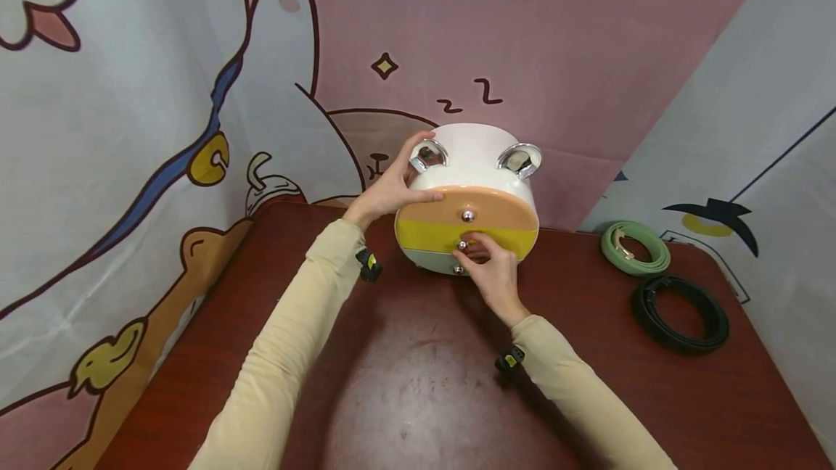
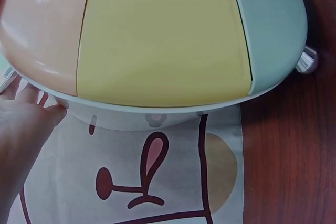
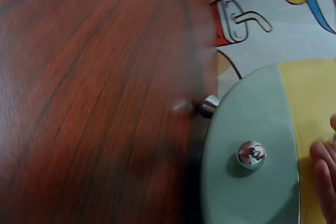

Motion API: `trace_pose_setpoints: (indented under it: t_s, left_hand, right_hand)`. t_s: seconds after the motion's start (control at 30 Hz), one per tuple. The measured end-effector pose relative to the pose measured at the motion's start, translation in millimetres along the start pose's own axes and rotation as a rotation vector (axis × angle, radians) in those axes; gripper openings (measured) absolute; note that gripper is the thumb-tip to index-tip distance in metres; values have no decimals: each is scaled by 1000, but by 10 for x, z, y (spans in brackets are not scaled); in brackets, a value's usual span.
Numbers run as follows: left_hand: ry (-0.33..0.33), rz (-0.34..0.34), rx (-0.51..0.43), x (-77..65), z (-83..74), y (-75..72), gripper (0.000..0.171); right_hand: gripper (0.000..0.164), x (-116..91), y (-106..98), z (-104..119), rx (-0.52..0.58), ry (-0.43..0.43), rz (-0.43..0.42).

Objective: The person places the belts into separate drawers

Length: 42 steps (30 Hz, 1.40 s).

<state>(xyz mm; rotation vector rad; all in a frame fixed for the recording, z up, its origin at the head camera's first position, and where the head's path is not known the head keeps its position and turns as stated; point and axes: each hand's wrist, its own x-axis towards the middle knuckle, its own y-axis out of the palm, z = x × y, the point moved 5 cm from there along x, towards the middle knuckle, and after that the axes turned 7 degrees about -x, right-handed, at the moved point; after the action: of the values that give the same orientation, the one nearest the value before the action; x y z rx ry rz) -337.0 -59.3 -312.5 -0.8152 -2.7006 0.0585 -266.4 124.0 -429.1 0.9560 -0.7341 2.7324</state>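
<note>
A small white drawer box [image 1: 465, 154] with two silver ear-shaped pieces stands at the back of the table. Its oval front has an orange drawer [image 1: 499, 210], a yellow drawer [image 2: 163, 40] and a green drawer [image 3: 252, 103], each with a round silver knob. My left hand [image 1: 390, 191] grips the box's upper left side, thumb on the front rim and fingers beside the left ear. With thumb and forefinger, my right hand [image 1: 491, 270] pinches the yellow drawer's knob [image 1: 462, 245]. All three drawers look flush with the front. In the right wrist view only some fingertips [image 3: 325, 174] show.
On the table's right side lie a coiled green belt [image 1: 636, 248] and, nearer, a coiled black belt [image 1: 681, 314]. The brown wooden table [image 1: 405, 397] meets a cartoon-printed cloth [image 1: 555, 42] behind the box. Short silver feet [image 3: 209, 106] hold the box up.
</note>
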Motion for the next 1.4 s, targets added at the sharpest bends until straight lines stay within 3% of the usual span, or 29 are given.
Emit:
trace_pose_setpoints:
  t_s: [0.17,0.5,0.73,0.97,1.4]
  left_hand:
    - [5,1,-3,3,-10,8,98]
    - [10,-14,-3,-11,-10,22,96]
    - [33,-20,-27,-1,-38,16,94]
    - [14,-26,-33,-15,-40,24,94]
    - [-2,-38,-10,-21,-59,16,95]
  right_hand:
    - [22,16,0,64,-153,-98,-74]
    - [19,-59,1,92,-249,-143,-99]
    - [21,-128,-18,162,-230,-194,-94]
    - [23,-195,-54,162,-207,-209,-75]
    - [30,-327,-125,199,-71,-223,-48]
